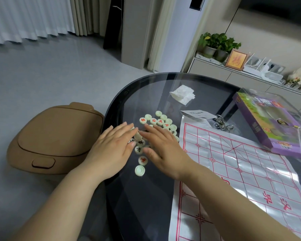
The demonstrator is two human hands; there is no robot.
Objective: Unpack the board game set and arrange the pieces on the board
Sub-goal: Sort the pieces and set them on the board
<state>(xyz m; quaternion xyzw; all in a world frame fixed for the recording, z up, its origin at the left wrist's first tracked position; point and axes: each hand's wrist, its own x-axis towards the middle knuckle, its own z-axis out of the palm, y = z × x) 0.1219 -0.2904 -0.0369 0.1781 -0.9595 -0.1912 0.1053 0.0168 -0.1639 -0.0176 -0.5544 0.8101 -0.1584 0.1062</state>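
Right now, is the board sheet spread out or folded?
Spread out. The board sheet lies open on the glass table, its red grid showing; only shallow creases cross it.

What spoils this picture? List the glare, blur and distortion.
Head view: pale reflections streak the glass table; the plastic board shines white in patches; fingers of the left hand and right hand smear slightly; the wide-angle lens slants the curtain; characters on the pieces read clearly.
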